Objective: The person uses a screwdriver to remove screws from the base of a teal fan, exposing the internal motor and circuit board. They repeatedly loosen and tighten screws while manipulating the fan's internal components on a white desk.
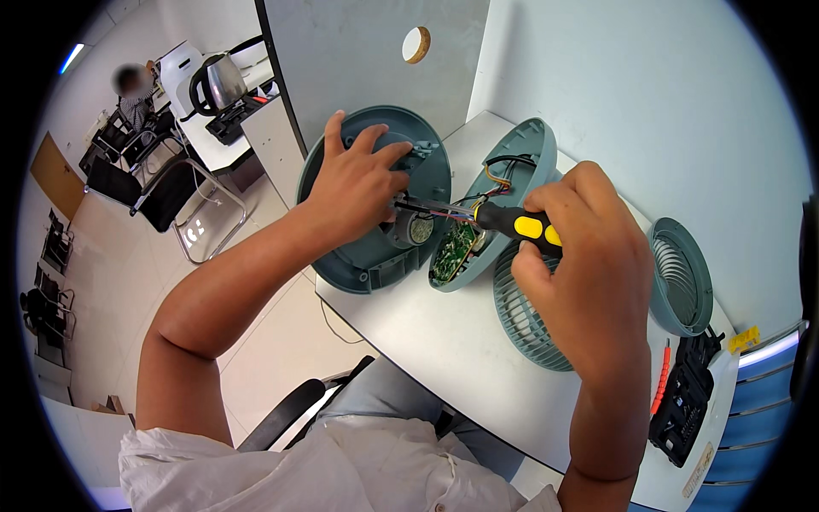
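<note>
My right hand (pixel 593 264) is wrapped round the black and yellow handle of a screwdriver (pixel 520 224). Its shaft points left into a round grey-green housing (pixel 337 260), where the tip is hard to make out beside my left hand. My left hand (pixel 363 183) lies over that housing with its fingers spread; the thumb is mostly hidden. Inside the housing sits a small round motor-like part (pixel 415 230). Thin coloured wires run across to a second grey-green shell (pixel 533 145), tilted on its side, which holds a green circuit board (pixel 454 254).
Under my right hand lies a slatted fan grille (pixel 520 316). Farther right, a round grille cover (pixel 682 277) leans near the wall, with a red flexible shaft (pixel 661 380) and a black tool case (pixel 682 401) nearby. A kettle (pixel 220 84), chairs (pixel 175 200) and a seated person are at far left.
</note>
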A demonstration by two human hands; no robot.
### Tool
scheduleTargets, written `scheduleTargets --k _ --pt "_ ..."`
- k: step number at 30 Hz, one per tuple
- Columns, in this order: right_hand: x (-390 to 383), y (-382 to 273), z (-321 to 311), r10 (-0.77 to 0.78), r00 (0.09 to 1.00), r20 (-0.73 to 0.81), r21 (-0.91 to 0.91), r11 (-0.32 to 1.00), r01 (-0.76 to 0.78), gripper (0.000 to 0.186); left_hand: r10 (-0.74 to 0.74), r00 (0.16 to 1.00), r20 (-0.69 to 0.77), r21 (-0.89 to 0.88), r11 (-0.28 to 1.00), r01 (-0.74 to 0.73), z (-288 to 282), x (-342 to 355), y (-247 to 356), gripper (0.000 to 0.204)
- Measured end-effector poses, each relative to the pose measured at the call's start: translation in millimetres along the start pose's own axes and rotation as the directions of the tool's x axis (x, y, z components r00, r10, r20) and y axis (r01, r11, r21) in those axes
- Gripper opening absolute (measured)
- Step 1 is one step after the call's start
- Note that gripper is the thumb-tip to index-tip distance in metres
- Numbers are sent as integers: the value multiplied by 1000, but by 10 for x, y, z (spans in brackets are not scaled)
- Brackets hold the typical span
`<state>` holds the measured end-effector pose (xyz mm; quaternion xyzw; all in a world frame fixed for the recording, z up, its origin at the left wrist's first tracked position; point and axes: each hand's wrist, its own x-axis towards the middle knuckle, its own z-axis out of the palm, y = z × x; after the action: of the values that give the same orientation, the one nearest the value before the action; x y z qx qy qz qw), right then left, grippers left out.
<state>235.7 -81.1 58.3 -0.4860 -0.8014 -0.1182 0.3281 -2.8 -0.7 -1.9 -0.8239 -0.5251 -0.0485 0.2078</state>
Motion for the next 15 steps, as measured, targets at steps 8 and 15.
scheduleTargets --k 8,15 --pt "-14 1 -11 4 1000 4 -1 1000 -4 29 6 1000 -9 -15 1000 -6 15 -2 -3 32" --pt "-13 4 2 1 1000 -6 7 1000 -1 28 9 1000 -17 -14 1000 -10 22 3 -9 32"
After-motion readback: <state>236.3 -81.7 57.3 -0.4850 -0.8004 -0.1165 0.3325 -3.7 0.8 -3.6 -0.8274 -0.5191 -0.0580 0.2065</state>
